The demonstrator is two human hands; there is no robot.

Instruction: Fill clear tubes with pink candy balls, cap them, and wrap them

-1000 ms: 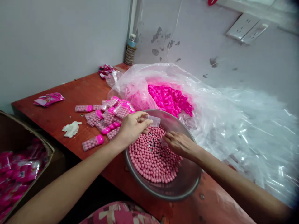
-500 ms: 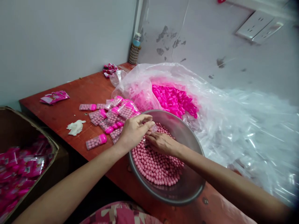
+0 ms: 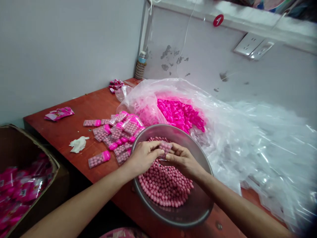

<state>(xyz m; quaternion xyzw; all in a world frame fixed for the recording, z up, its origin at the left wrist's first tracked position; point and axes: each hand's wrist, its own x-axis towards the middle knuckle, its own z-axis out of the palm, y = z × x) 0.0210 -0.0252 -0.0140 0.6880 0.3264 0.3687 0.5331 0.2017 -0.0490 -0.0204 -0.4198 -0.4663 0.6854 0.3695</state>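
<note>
A metal bowl [image 3: 195, 211] on the red-brown table holds many small pink balls [image 3: 164, 185]. Both my hands meet over the bowl. My left hand [image 3: 142, 157] pinches one end of a small clear container [image 3: 165, 146] partly filled with pink balls. My right hand [image 3: 182, 160] closes its fingers on the other end. A pile of filled clear containers with pink caps [image 3: 119, 130] lies just left of the bowl, and one filled container [image 3: 99, 159] lies apart near the table's front edge.
A clear plastic bag of loose pink caps [image 3: 179, 114] sits behind the bowl. More clear plastic [image 3: 267, 145] spreads to the right. A cardboard box of pink packets [image 3: 22, 185] stands at the left. A white scrap [image 3: 78, 144], pink packets [image 3: 59, 113] and a bottle [image 3: 140, 66] are on the table.
My hands came together over the bowl. The clear container, empty in my left hand a second ago, now has pink balls in it and both hands grip it.
</note>
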